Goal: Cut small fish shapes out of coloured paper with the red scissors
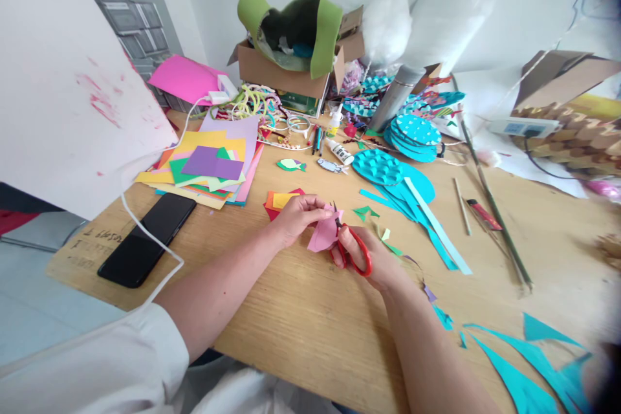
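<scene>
Near the middle of the wooden table, my left hand point(299, 218) pinches a piece of pink paper point(322, 234) by its upper edge. My right hand point(369, 257) grips red-handled scissors point(361, 251), whose dark blades point up and to the left at the paper's right side. Both hands are close together above the table point(301, 310). Red and yellow paper pieces point(284, 199) lie just behind my left hand. Green scraps point(366, 212) lie beyond my right hand. A green paper fish point(291, 165) and a grey-white one point(332, 166) lie farther back.
A phone point(148, 239) and a white cable point(155, 242) lie at the left, below stacked coloured paper point(194, 142). Blue paper strips point(436, 226), a long stick point(495, 207) and blue offcuts point(519, 369) are at the right. Behind stand a steel flask point(395, 98), glue bottles point(334, 121) and a cardboard box point(281, 74).
</scene>
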The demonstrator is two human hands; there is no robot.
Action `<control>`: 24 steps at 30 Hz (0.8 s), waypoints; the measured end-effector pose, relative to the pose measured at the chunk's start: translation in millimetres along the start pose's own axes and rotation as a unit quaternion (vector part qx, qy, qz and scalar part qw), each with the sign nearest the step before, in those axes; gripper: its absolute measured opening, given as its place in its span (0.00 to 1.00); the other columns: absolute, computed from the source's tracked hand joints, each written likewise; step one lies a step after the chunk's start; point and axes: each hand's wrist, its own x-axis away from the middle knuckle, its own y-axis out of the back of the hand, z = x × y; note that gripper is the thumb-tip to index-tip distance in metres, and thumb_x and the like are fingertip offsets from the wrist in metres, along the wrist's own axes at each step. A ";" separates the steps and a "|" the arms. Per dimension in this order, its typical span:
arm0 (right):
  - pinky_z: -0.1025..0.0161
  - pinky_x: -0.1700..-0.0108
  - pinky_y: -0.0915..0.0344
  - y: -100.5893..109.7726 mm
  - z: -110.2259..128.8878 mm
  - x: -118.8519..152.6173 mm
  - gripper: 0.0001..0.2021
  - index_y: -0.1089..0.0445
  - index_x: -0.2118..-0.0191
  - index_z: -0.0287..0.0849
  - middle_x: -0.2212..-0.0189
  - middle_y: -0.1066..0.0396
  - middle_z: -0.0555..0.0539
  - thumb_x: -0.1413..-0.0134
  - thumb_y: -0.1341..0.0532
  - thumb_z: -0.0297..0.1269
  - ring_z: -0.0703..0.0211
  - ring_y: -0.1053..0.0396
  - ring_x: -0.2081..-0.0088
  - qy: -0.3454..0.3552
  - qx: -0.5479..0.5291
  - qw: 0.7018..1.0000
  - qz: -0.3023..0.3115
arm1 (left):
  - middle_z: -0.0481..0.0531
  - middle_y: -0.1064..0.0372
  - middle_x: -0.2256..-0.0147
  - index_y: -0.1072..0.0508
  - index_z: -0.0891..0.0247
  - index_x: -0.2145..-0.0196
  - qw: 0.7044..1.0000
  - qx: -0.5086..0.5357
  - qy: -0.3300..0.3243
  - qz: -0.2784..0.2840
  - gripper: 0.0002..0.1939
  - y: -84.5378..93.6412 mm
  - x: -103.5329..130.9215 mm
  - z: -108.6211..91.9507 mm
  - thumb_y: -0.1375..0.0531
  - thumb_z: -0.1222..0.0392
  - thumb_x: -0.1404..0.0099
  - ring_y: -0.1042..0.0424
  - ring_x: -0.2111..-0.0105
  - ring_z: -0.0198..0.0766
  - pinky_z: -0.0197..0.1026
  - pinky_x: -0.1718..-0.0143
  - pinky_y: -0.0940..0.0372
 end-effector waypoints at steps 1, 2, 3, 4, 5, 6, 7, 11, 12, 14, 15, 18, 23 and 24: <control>0.65 0.79 0.48 -0.1 0.3 0.1 0.31 0.38 0.81 0.42 0.84 0.38 0.50 0.45 0.51 0.66 0.66 0.45 0.82 0.000 0.002 1.000 0.001 | 0.47 0.31 0.76 0.28 0.66 0.78 1.000 -0.001 -0.001 0.001 0.12 0.1 0.0 0.2 0.30 0.58 0.56 0.34 0.75 0.31 0.37 0.68 0.40; 0.65 0.79 0.48 -0.2 0.7 0.2 0.31 0.38 0.81 0.42 0.84 0.38 0.50 0.46 0.51 0.67 0.66 0.45 0.82 0.001 0.003 1.000 0.000 | 0.47 0.30 0.76 0.28 0.66 0.78 1.000 -0.001 -0.003 0.001 0.12 0.1 -0.1 0.3 0.30 0.58 0.56 0.34 0.75 0.31 0.37 0.68 0.40; 0.65 0.79 0.48 -0.3 1.2 0.3 0.31 0.38 0.81 0.42 0.84 0.38 0.50 0.46 0.51 0.67 0.66 0.45 0.82 0.000 0.006 1.000 -0.001 | 0.47 0.30 0.76 0.28 0.66 0.78 1.000 -0.001 -0.004 0.001 0.12 0.2 -0.2 0.4 0.30 0.58 0.56 0.34 0.75 0.31 0.37 0.67 0.40; 0.66 0.79 0.48 -0.3 1.7 0.3 0.31 0.38 0.81 0.42 0.84 0.38 0.50 0.46 0.51 0.67 0.66 0.45 0.82 -0.001 0.009 1.000 -0.002 | 0.47 0.30 0.76 0.28 0.66 0.78 1.000 -0.002 -0.003 0.000 0.12 0.3 -0.3 0.4 0.30 0.58 0.56 0.34 0.75 0.31 0.37 0.67 0.40; 0.66 0.79 0.48 -0.4 2.3 0.4 0.32 0.38 0.81 0.42 0.84 0.38 0.50 0.47 0.51 0.68 0.66 0.45 0.82 -0.003 0.011 1.000 -0.004 | 0.47 0.30 0.76 0.28 0.66 0.78 1.000 -0.003 -0.002 0.000 0.12 0.4 -0.4 0.4 0.30 0.58 0.56 0.34 0.75 0.31 0.38 0.67 0.40; 0.66 0.79 0.48 -0.4 2.9 0.4 0.32 0.39 0.81 0.42 0.84 0.38 0.50 0.47 0.51 0.68 0.66 0.45 0.82 -0.005 0.012 1.000 -0.006 | 0.47 0.30 0.76 0.28 0.66 0.78 1.000 -0.003 0.000 -0.002 0.12 0.4 -0.5 0.4 0.30 0.58 0.56 0.34 0.74 0.31 0.38 0.67 0.40; 0.66 0.79 0.48 -0.4 3.3 0.3 0.32 0.39 0.82 0.42 0.85 0.38 0.50 0.48 0.51 0.68 0.66 0.45 0.82 -0.008 0.013 1.000 -0.008 | 0.47 0.30 0.75 0.28 0.66 0.78 1.000 -0.002 0.001 -0.003 0.12 0.4 -0.6 0.3 0.30 0.58 0.56 0.34 0.74 0.31 0.38 0.67 0.40; 0.66 0.79 0.49 -0.3 3.4 0.4 0.32 0.39 0.82 0.42 0.85 0.40 0.51 0.47 0.50 0.68 0.66 0.46 0.83 -0.016 0.017 1.000 -0.012 | 0.47 0.31 0.75 0.28 0.66 0.78 1.000 0.002 0.001 -0.005 0.12 0.0 -0.4 0.1 0.30 0.58 0.56 0.34 0.74 0.31 0.37 0.68 0.40; 0.66 0.79 0.49 -0.3 3.0 0.5 0.32 0.39 0.82 0.42 0.86 0.40 0.51 0.47 0.50 0.68 0.66 0.46 0.83 -0.016 0.018 1.000 -0.013 | 0.47 0.31 0.76 0.29 0.66 0.78 1.000 0.002 0.001 -0.005 0.12 0.0 -0.2 0.1 0.30 0.58 0.56 0.34 0.74 0.31 0.37 0.69 0.40; 0.66 0.79 0.50 -0.5 2.1 0.7 0.32 0.39 0.82 0.42 0.85 0.40 0.51 0.47 0.50 0.68 0.66 0.47 0.83 -0.017 0.016 1.000 -0.012 | 0.47 0.31 0.76 0.30 0.66 0.79 1.000 0.001 0.006 -0.006 0.13 0.0 0.4 0.0 0.30 0.58 0.56 0.34 0.75 0.31 0.37 0.69 0.40; 0.66 0.79 0.50 -0.6 1.7 0.8 0.32 0.39 0.82 0.42 0.85 0.40 0.51 0.47 0.50 0.68 0.66 0.46 0.83 -0.017 0.014 1.000 -0.009 | 0.47 0.31 0.76 0.30 0.66 0.79 1.000 0.001 0.008 -0.007 0.13 -0.1 0.7 0.0 0.30 0.58 0.56 0.34 0.75 0.31 0.37 0.69 0.40; 0.65 0.79 0.49 -0.7 1.0 0.9 0.31 0.38 0.81 0.43 0.84 0.38 0.50 0.47 0.51 0.68 0.65 0.45 0.82 -0.017 0.010 1.000 0.000 | 0.47 0.31 0.76 0.31 0.66 0.80 1.000 0.002 0.013 -0.009 0.13 -0.4 1.2 0.2 0.30 0.58 0.56 0.34 0.75 0.31 0.37 0.69 0.40; 0.64 0.79 0.49 0.1 0.4 0.6 0.31 0.38 0.81 0.43 0.83 0.37 0.48 0.47 0.51 0.68 0.63 0.45 0.82 -0.018 0.011 1.000 0.005 | 0.47 0.31 0.75 0.30 0.66 0.79 1.000 0.007 0.021 -0.017 0.13 -0.9 0.7 1.0 0.30 0.58 0.57 0.34 0.74 0.31 0.37 0.69 0.40; 0.64 0.79 0.49 0.2 0.3 0.5 0.31 0.38 0.81 0.43 0.83 0.37 0.48 0.47 0.51 0.68 0.64 0.45 0.82 -0.018 0.010 1.000 0.004 | 0.47 0.31 0.76 0.30 0.66 0.79 1.000 0.008 0.023 -0.017 0.13 -0.9 0.6 1.2 0.30 0.58 0.57 0.34 0.75 0.31 0.37 0.70 0.40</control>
